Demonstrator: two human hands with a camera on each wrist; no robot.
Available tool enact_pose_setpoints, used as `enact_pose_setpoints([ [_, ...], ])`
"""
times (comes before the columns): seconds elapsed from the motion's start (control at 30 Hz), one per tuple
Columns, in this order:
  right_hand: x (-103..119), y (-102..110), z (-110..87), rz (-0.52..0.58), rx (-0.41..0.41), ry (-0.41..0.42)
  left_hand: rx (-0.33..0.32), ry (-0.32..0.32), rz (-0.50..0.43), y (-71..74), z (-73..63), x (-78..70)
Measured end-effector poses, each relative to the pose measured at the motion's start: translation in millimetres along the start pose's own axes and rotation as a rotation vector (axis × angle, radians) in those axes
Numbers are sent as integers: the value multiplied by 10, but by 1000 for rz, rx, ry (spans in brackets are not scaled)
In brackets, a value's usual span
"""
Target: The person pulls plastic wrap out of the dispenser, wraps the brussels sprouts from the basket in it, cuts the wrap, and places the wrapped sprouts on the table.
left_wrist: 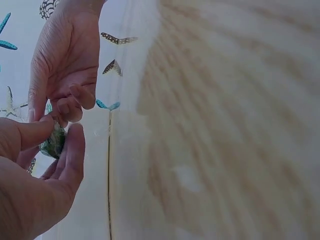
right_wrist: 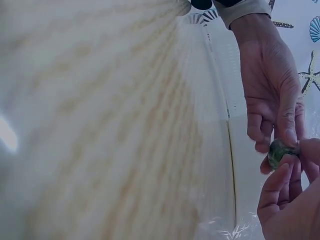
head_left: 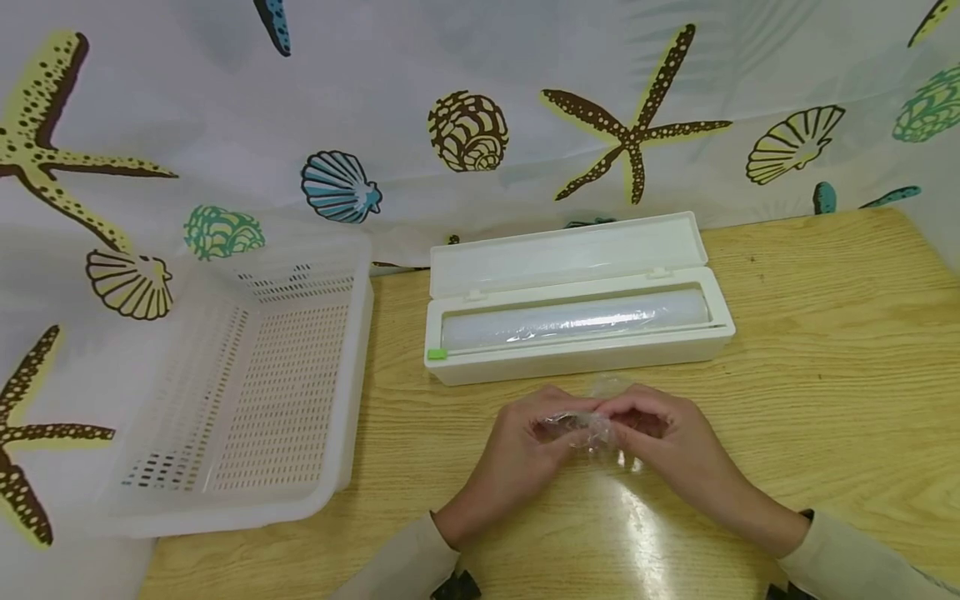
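Observation:
Both hands meet over the table in front of the cling film box. Between the fingertips is crumpled clear cling film (head_left: 596, 427). The wrist views show a small, rounded dark-green thing (left_wrist: 54, 142) inside the film; its kind I cannot tell. My left hand (head_left: 525, 437) pinches the film from the left, thumb towards me. Opposite it, my right hand (head_left: 678, 433) pinches with thumb and curled fingers, its fingertips meeting the left ones. In the right wrist view the green bundle (right_wrist: 277, 152) sits between both hands' fingertips.
Just beyond the hands stands a white cling film box (head_left: 570, 358), its lid raised, with a film roll (head_left: 577, 319) inside and a green slider (head_left: 437, 354) at the left. A white plastic basket (head_left: 341, 400) stands at left. A shell-patterned cloth (head_left: 405, 67) hangs behind the wooden table (head_left: 825, 333).

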State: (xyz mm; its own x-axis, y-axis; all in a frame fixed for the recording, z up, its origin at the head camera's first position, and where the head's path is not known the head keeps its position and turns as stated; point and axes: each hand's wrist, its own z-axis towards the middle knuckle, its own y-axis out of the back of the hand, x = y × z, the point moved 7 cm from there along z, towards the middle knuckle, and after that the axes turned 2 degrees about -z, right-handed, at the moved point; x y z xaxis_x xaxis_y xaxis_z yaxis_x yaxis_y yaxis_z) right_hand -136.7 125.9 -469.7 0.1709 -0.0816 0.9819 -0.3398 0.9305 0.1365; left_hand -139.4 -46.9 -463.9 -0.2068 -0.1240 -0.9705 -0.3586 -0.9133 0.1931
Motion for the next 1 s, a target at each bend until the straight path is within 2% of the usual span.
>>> enact_pose_setpoints([
  [0.23, -26, -28, 24, 22, 14, -33, 11, 59, -70, -11, -14, 49],
  [0.6, -4, -25, 22, 46, -16, -26, 25, 11, -196, -54, -29, -10],
  [0.83, 13, -35, 29, 11, -28, -60, 12, -8, -109, -10, -43, -31],
  [1.0, 14, -40, 45, -4, -31, -72, 24, -33, -130, -8, -46, -31],
])
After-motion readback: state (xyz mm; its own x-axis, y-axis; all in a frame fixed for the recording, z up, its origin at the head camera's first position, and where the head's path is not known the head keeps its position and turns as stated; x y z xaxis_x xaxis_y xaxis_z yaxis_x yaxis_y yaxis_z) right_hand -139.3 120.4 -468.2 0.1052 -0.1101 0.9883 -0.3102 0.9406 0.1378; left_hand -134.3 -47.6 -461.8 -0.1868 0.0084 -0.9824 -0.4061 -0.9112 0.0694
